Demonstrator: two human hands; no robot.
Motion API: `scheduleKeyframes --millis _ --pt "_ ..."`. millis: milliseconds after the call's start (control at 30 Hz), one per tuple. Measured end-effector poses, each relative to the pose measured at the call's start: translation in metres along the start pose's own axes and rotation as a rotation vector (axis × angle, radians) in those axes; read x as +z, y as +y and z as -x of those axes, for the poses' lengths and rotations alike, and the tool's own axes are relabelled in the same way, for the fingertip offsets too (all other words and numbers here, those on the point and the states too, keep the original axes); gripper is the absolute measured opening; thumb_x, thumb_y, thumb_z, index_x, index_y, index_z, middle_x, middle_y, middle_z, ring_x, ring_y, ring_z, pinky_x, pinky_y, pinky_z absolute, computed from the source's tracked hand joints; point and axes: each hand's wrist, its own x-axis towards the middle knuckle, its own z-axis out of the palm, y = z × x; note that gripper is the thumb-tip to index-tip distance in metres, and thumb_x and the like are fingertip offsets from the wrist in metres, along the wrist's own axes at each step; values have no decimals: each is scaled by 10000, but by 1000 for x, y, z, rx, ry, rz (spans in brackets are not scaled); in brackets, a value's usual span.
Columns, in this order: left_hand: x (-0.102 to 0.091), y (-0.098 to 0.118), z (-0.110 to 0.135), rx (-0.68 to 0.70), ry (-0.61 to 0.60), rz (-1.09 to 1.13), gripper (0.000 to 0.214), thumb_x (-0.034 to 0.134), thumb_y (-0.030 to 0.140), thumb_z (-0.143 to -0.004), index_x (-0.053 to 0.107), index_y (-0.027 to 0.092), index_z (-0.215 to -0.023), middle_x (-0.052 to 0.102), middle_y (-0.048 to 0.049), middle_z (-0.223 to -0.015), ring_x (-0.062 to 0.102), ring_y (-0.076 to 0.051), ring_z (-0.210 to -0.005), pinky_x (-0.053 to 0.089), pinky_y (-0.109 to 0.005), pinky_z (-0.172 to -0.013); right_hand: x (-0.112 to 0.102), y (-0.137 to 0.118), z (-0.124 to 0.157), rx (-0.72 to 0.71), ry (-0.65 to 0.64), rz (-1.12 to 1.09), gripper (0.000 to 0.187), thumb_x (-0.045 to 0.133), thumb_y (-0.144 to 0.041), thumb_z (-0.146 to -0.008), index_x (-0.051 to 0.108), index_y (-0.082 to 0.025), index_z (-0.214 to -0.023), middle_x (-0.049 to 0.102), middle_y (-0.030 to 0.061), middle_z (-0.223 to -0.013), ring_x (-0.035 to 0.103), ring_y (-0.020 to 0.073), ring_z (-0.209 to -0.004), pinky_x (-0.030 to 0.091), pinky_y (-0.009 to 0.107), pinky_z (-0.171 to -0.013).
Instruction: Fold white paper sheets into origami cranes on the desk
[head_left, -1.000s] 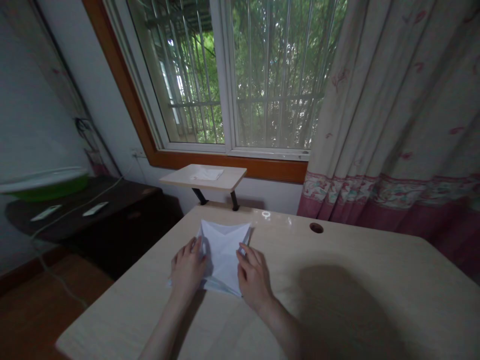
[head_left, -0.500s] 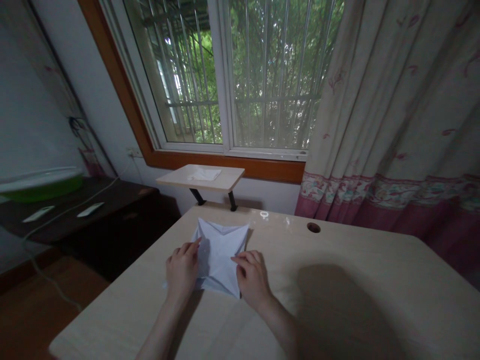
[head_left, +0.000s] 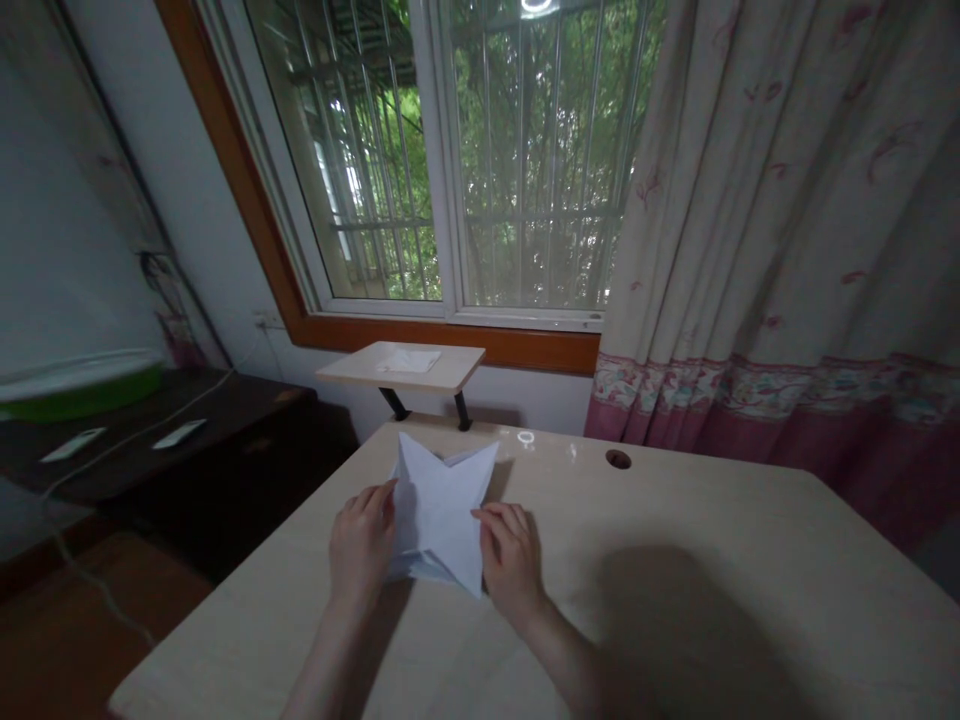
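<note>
A folded sheet of white paper with pointed, star-like corners is held over the pale wooden table. My left hand pinches its left edge, thumb and fingers closed on the paper. On the opposite side, my right hand grips the right edge between thumb and forefinger. The middle of the paper looks flat, with loose folds along its near edge. Part of the left edge is hidden behind my left fingers.
Beyond the paper, a small raised shelf on black legs carries another piece of white paper. A cable hole lies near the table's far edge. On the left, a dark cabinet holds a green basin.
The paper's corners stand out more sharply and its right side is pulled slightly outward. My right hand has shifted a little to the right; the camera view has tilted up slightly.
</note>
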Motion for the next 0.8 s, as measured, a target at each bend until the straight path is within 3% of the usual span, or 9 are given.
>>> scheduleKeyframes --millis 233,400,600,800 --pt "-20 32 -19 46 19 219 267 478 243 -857 694 188 -1004 718 -80 -974 668 -248 -887 518 -356 -827 -26 4 -11 -17 99 -2 243 456 -154 -949 677 -230 -1018 682 54 -1011 616 199 -983 481 345 -870" --pt "-17 68 -31 92 -54 417 233 528 265 -843 712 189 -966 741 -61 -950 688 -224 -833 543 -337 -791 -57 29 -10 16 169 32 221 467 -181 -937 677 -230 -988 689 60 -990 614 227 -984 469 394 -894" --pt "9 115 -29 143 -217 603 215 560 235 -836 741 210 -951 753 -50 -963 690 -207 -810 545 -325 -782 -109 65 4 55 174 80 215 478 -229 -903 693 -234 -915 706 68 -934 638 239 -929 499 410 -855" --pt "54 152 2 133 -390 770 178 596 195 -815 756 201 -893 750 -48 -865 688 -188 -759 545 -283 -717 -163 81 32 102 127 71 224 484 -267 -890 707 -250 -891 721 66 -889 679 227 -843 552 361 -741"
